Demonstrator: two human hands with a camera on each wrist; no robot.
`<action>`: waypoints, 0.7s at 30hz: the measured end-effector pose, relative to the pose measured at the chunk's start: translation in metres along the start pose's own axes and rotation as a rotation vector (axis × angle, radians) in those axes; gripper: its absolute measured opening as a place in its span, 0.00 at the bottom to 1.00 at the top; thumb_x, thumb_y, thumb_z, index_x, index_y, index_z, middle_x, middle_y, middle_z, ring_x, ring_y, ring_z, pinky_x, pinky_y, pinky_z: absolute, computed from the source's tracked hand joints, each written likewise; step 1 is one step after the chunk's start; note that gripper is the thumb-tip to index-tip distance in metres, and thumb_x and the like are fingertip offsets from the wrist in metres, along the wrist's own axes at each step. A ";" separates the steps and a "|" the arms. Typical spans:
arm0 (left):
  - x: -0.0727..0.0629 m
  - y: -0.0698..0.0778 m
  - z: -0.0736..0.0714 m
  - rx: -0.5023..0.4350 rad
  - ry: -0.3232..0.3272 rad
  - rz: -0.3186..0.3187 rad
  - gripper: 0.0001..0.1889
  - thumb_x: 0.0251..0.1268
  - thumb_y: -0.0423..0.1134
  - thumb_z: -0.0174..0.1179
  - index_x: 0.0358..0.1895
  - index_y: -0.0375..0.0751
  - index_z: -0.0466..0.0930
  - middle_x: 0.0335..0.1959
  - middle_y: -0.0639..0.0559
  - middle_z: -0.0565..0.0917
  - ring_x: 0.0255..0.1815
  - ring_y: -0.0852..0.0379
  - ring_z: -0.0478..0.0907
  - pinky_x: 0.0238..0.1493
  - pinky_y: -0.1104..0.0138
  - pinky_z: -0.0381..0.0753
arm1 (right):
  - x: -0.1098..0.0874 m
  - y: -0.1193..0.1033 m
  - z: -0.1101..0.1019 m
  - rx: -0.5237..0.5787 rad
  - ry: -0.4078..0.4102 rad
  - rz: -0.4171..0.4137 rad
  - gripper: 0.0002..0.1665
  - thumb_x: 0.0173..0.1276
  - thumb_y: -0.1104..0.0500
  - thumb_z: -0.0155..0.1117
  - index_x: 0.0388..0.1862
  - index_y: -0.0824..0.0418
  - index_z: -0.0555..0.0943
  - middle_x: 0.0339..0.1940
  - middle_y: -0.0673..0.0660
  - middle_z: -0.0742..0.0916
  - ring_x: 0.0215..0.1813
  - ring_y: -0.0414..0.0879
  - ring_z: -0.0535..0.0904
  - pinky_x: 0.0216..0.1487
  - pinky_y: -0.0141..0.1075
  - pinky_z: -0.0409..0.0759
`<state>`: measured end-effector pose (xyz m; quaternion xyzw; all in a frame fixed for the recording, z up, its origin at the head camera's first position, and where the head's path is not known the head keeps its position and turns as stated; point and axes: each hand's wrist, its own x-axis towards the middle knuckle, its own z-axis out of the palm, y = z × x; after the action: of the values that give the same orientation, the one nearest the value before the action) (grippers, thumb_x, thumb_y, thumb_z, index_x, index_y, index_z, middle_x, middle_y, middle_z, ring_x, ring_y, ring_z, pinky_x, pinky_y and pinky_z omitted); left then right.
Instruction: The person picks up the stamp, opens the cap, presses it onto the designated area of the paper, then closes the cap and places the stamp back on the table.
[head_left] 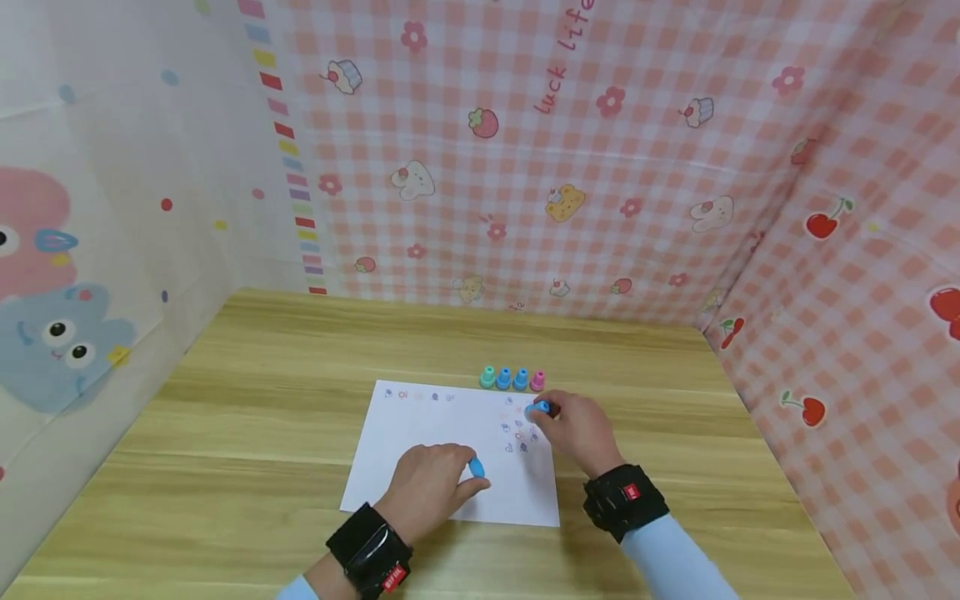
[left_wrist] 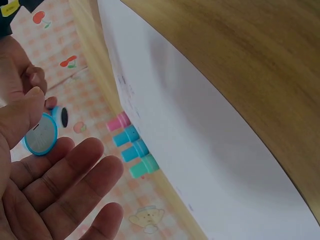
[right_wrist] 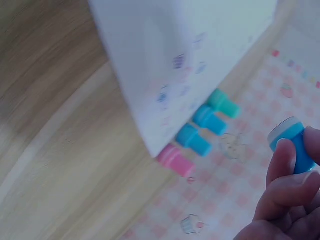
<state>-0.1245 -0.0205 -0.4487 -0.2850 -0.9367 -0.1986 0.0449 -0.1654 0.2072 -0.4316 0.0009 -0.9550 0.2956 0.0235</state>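
Observation:
My left hand (head_left: 429, 483) is over the lower middle of the white paper, pinching a small blue cap (head_left: 477, 467) between thumb and index finger. In the left wrist view the cap (left_wrist: 42, 134) shows a blue rim around a pale round face, and the other fingers are spread. My right hand (head_left: 583, 429) grips a small blue stamp (head_left: 538, 408) above the paper's upper right corner. In the right wrist view this stamp (right_wrist: 292, 142) has a whitish end and sits between thumb and fingers. Small coloured prints (head_left: 519, 436) mark the paper (head_left: 420, 429) beneath.
Along the paper's far edge stand a green stamp (head_left: 488, 377), two blue stamps (head_left: 512, 379) and a pink stamp (head_left: 537, 381). More prints (head_left: 418, 397) run along the paper's upper left. A wooden table (head_left: 225, 433) lies beneath, with patterned cloth (head_left: 510, 167) behind and at both sides.

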 end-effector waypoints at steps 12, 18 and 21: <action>0.002 -0.001 0.001 -0.015 0.005 -0.006 0.15 0.60 0.53 0.69 0.29 0.45 0.81 0.19 0.64 0.74 0.18 0.67 0.67 0.23 0.69 0.65 | -0.025 -0.021 0.004 0.100 -0.028 -0.028 0.11 0.66 0.54 0.71 0.45 0.55 0.86 0.26 0.46 0.81 0.26 0.46 0.71 0.24 0.36 0.69; 0.001 -0.002 0.003 -0.001 0.050 0.021 0.15 0.59 0.52 0.70 0.27 0.47 0.80 0.19 0.64 0.75 0.18 0.68 0.68 0.21 0.70 0.65 | -0.034 -0.024 0.012 0.161 -0.060 -0.054 0.10 0.66 0.54 0.70 0.45 0.56 0.86 0.25 0.46 0.80 0.25 0.45 0.70 0.23 0.34 0.66; 0.001 -0.002 0.002 -0.004 0.059 0.021 0.15 0.59 0.52 0.70 0.28 0.46 0.80 0.19 0.63 0.76 0.18 0.67 0.69 0.22 0.69 0.65 | -0.038 -0.025 0.016 0.236 -0.091 -0.058 0.10 0.67 0.53 0.70 0.44 0.56 0.87 0.25 0.46 0.80 0.27 0.45 0.71 0.24 0.33 0.66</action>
<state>-0.1262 -0.0206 -0.4509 -0.2889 -0.9315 -0.2081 0.0743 -0.1276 0.1774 -0.4328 0.0449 -0.9133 0.4046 -0.0118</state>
